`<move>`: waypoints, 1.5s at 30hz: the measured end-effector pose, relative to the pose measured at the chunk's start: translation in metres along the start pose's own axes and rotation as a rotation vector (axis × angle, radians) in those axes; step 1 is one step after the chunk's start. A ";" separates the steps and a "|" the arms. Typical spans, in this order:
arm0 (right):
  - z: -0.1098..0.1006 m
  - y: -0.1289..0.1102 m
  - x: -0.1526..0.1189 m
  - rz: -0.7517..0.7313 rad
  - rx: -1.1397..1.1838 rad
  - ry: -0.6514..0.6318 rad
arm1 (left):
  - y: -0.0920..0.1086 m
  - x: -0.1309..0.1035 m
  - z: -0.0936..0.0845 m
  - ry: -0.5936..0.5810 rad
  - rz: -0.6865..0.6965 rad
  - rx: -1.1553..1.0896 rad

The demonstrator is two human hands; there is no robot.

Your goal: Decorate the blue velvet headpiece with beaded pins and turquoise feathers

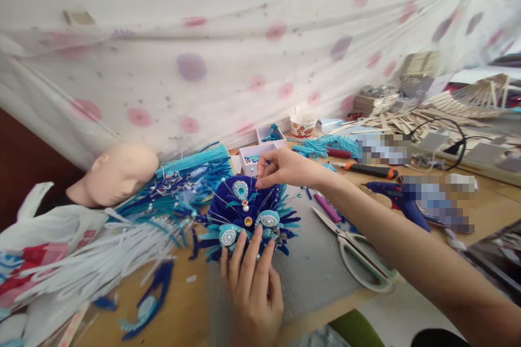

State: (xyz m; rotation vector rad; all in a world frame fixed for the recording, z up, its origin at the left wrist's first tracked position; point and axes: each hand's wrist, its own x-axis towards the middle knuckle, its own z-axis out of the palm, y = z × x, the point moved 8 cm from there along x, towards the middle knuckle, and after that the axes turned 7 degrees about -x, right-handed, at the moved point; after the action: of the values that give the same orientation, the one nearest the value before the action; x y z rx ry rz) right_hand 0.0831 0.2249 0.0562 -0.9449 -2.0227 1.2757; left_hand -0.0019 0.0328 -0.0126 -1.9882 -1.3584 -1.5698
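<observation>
A blue ornament (264, 198) with turquoise petals, pearls and jewelled pieces rests on the grey mat (309, 271). My left hand (254, 282) is pressed around its lower front, fingertips just below the white beaded pieces. Above the ornament's top edge is my right hand (280, 168), its thumb and forefinger pinched together close to thin wires that stick up there. What the pinch holds, if anything, is too small to make out.
Scissors (354, 249), a blue glue gun (399, 198) and an orange-and-black tool (372, 169) lie right. White boxes (244, 160) and a paper cup (303, 126) stand behind. A mannequin head (122, 171), blue strips (195, 173) and white strips (118, 249) lie left.
</observation>
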 end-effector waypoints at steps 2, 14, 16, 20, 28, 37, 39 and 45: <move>0.003 0.000 0.002 0.003 -0.010 -0.026 | 0.001 0.000 0.000 -0.006 0.008 -0.002; -0.006 -0.018 -0.004 0.009 -0.179 -0.025 | 0.002 0.002 -0.001 -0.018 0.013 -0.016; -0.003 -0.018 -0.004 0.027 -0.199 -0.039 | 0.002 0.002 0.000 -0.025 0.013 -0.016; 0.005 -0.016 -0.002 0.051 -0.164 -0.057 | 0.001 0.001 0.000 -0.029 0.007 -0.013; 0.005 -0.012 -0.001 0.054 -0.120 0.016 | 0.001 0.001 0.001 -0.050 0.029 -0.011; 0.008 -0.007 -0.006 0.063 -0.146 -0.007 | -0.001 -0.003 0.001 -0.041 0.006 -0.006; 0.007 -0.009 -0.007 0.050 -0.157 -0.023 | -0.002 -0.005 0.002 -0.059 0.034 0.009; -0.009 -0.015 -0.012 -0.029 -0.247 -0.011 | -0.007 -0.009 0.004 -0.061 0.094 0.010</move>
State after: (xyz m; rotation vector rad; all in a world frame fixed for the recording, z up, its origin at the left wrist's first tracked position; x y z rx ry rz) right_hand 0.0930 0.2152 0.0720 -1.0162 -2.2307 1.0341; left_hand -0.0047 0.0347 -0.0241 -2.0781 -1.2725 -1.4693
